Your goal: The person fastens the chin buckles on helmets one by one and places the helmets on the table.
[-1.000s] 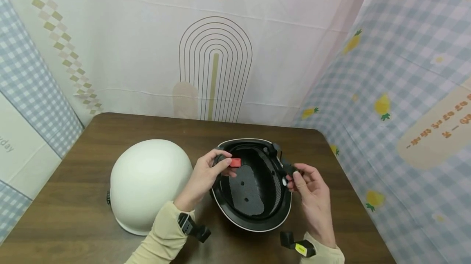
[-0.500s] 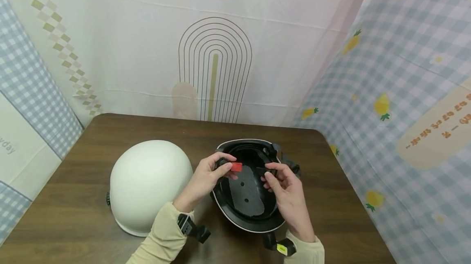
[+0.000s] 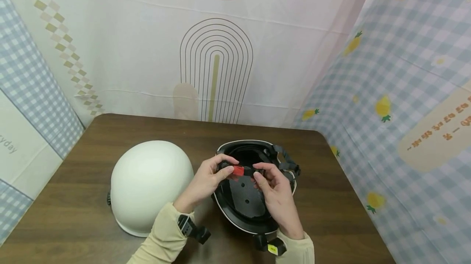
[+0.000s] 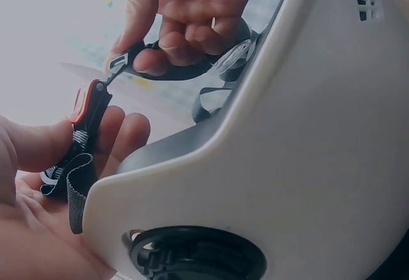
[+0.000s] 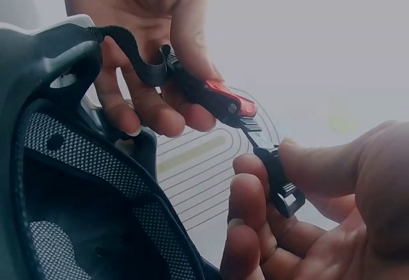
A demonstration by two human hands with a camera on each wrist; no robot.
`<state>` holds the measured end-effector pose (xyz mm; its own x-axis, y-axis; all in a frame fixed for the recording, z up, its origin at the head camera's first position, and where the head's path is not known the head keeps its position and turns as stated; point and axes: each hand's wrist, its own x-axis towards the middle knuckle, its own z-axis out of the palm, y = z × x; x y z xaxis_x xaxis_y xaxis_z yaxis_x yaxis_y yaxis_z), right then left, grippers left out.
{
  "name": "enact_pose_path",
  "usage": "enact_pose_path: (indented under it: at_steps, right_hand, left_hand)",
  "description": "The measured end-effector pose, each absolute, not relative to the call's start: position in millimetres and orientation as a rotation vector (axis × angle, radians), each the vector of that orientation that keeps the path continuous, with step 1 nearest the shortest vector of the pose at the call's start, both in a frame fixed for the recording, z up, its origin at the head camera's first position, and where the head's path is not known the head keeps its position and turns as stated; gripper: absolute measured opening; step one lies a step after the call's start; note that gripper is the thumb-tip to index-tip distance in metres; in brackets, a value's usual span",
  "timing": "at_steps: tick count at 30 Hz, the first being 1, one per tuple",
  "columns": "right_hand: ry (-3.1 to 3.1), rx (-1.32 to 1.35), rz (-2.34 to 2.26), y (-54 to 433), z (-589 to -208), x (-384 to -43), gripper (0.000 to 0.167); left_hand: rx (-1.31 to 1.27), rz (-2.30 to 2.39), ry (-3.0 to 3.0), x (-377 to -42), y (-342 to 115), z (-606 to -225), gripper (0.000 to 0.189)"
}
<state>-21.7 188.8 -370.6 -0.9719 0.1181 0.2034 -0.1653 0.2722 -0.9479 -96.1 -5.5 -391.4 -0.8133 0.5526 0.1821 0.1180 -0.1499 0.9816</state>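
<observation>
A helmet [image 3: 245, 230] lies upside down on the table, its black lining facing up. Above it, my left hand [image 3: 204, 178] pinches the red-levered buckle [image 5: 214, 101] of the chin strap between thumb and fingers. The black toothed buckle tongue [image 5: 273, 170] is pinched by my right hand [image 3: 276, 194]. In both wrist views the tongue's thin end meets the mouth of the red-levered buckle; how deep it sits I cannot tell. A short webbing strap [image 5: 135, 55] runs from the helmet rim to the buckle in my left hand.
A second white helmet [image 3: 150, 186] stands dome up on the brown table [image 3: 73, 215], left of my left forearm. A round black fitting [image 4: 198, 254] sits on the upturned helmet's side. Patterned cloth [image 3: 147, 51] hangs behind the table.
My right hand has come leftward from the helmet's right side, bringing the tongue to the buckle. My left hand has stayed nearly still, shifting slightly toward the right with the buckle.
</observation>
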Motion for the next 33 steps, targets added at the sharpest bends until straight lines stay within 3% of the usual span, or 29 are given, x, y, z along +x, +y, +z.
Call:
enact_pose_path:
  at_steps: [33]
  right_hand:
    - [-2.300,-0.101,1.751,184.1,-366.9,-23.6,0.020]
  left_hand:
    - [0.820,2.020,1.856,-94.2,1.0,-390.0,0.021]
